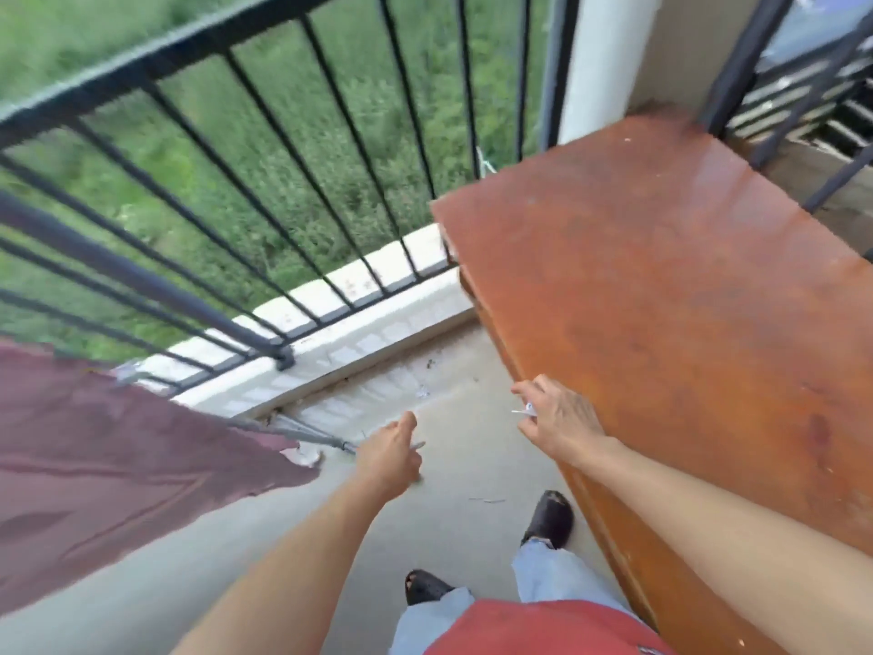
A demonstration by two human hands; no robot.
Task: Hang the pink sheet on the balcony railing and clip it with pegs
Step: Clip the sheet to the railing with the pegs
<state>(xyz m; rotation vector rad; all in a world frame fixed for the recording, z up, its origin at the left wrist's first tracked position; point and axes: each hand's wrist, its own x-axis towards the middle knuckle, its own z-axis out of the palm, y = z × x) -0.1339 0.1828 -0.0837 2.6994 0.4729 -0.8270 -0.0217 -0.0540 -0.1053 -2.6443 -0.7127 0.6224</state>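
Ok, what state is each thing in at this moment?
pink sheet: hangs at the left, no peg seen on it
left hand: grips a thin grey item, too blurred to name
right hand: pinches a white peg
wooden cabinet: stands upright beside the railing

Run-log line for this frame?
pink sheet: hangs at left, support unclear | left hand: pinches small grey item, maybe peg | right hand: pinches white-blue item, likely peg, beside cabinet | railing: no pegs seen

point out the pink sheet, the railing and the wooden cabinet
pink sheet (118,465), head view, middle of the hanging cloth
railing (156,68), head view, on the top rail
wooden cabinet (661,276), head view, bare top surface
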